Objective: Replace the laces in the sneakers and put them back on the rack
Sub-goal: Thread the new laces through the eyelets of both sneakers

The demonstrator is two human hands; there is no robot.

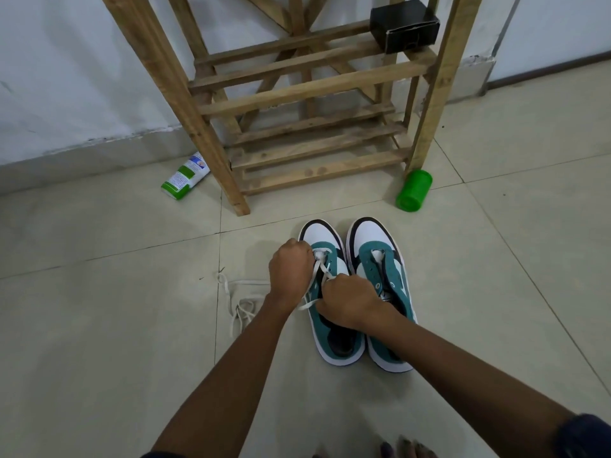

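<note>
Two teal, white and black sneakers stand side by side on the tiled floor, toes toward the rack. The left sneaker [325,325] has a white lace [322,264] partly threaded through its front eyelets. My left hand [291,271] is curled at the sneaker's left side, holding the lace near the toe end. Over the sneaker's tongue my right hand [350,300] pinches another stretch of the same lace. The right sneaker [383,262] has bare eyelets and no lace. A second loose white lace [239,300] lies tangled on the floor to the left of my left forearm.
A wooden slatted shoe rack [297,94] stands just beyond the sneakers, with a black box [403,26] on an upper shelf. A green and white tube [185,176] lies by the rack's left leg. A green cup [414,190] lies by its right leg.
</note>
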